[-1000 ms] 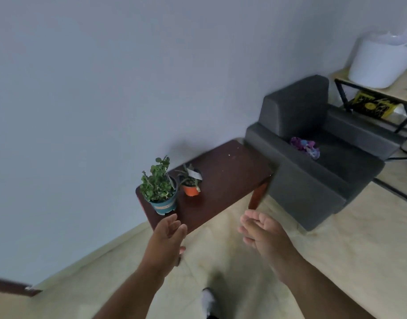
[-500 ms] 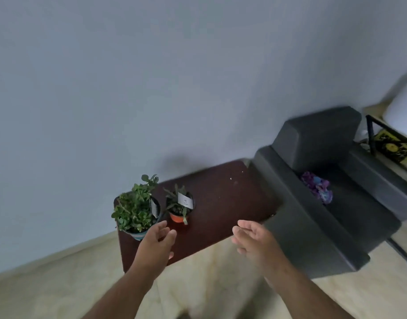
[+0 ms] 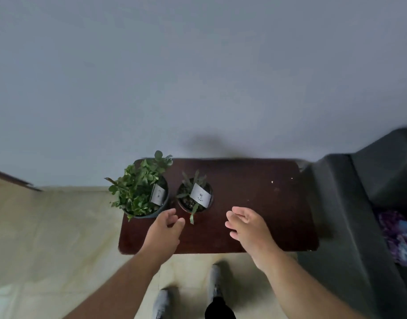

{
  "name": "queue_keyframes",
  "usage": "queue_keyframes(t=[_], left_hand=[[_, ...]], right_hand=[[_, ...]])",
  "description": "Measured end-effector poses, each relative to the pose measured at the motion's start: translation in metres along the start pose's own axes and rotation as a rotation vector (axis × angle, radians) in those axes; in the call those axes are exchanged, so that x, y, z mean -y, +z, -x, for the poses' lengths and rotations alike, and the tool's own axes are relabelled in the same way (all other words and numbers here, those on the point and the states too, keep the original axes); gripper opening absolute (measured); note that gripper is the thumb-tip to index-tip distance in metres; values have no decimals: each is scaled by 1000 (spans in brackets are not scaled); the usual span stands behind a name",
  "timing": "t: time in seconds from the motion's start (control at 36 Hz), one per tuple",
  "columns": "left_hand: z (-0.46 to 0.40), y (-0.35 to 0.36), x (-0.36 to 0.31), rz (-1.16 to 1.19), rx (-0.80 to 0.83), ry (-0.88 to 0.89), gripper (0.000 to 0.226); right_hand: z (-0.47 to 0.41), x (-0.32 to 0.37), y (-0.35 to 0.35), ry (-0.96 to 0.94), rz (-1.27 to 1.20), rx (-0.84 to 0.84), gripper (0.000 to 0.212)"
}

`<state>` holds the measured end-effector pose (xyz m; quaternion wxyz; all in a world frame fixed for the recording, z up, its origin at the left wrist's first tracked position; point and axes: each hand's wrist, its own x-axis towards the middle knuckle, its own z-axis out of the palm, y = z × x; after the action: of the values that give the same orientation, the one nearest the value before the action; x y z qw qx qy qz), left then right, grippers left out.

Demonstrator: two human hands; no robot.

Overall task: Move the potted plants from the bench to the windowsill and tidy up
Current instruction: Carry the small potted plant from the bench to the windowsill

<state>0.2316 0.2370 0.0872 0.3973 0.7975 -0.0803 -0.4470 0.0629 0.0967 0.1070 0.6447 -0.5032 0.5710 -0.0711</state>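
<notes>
A plain grey wall (image 3: 198, 77) rises behind the dark reddish-brown wooden bench (image 3: 255, 199), which stands on pale flooring with a dark grey upholstered armchair (image 3: 359, 203) just beside its right end. Both plants sit at the bench's left end: the bushy green leafy plant in a blue-grey pot (image 3: 140, 192) near the left edge, and just beside it the small spiky succulent in an orange-brown pot (image 3: 194, 195), each with a white tag stuck in the soil. No windowsill is in view.

My left hand (image 3: 164, 231) hovers with loosely curled fingers, holding nothing, near the front of the gap between the two pots. My right hand (image 3: 248, 226) is spread and empty, over bare wood to the right of the small pot.

I judge I am about to take one pot in each hand. To do it well I should wrap each pot's wall below the rim, not the foliage or tags, and lift straight up so no soil spills. The drooping succulent leaf at the front could get pinched.
</notes>
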Motion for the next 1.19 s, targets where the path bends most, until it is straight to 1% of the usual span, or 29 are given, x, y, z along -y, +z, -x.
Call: queue_keyframes(t=[0.17, 0.28, 0.42, 0.47, 0.56, 0.64, 0.69, 0.81, 0.92, 1.0, 1.19], left_hand=[[-54, 31, 20, -36, -53, -117, 54], [-91, 43, 35, 1, -95, -176, 55], [-125, 51, 51, 75, -145, -184, 52], [-134, 53, 56, 97, -152, -171, 43], [-143, 56, 59, 122, -168, -147, 6], [-148, 60, 60, 157, -190, -145, 10], [-150, 63, 59, 161, -203, -140, 9], [-145, 65, 53, 166, -218, -123, 12], [-121, 64, 36, 210, -203, -112, 16], [-93, 63, 16, 238, -180, -96, 15], [-2, 45, -46, 235, -190, 11, 15]], right_hand=[[-77, -18, 6, 32, 13, 23, 40], [-118, -38, 19, 59, 37, 48, 41], [-153, -54, 35, 68, 51, 83, 44], [-164, -57, 41, 67, 48, 84, 43], [-175, -59, 46, 66, 74, 77, 42], [-183, -61, 48, 73, 117, 78, 31], [-186, -60, 47, 62, 149, 67, 24], [-184, -55, 41, 36, 186, 54, 17], [-162, -37, 25, -5, 189, 42, 17], [-136, -14, 10, -42, 213, 60, 17], [-50, 59, -29, -189, 240, 87, 22]])
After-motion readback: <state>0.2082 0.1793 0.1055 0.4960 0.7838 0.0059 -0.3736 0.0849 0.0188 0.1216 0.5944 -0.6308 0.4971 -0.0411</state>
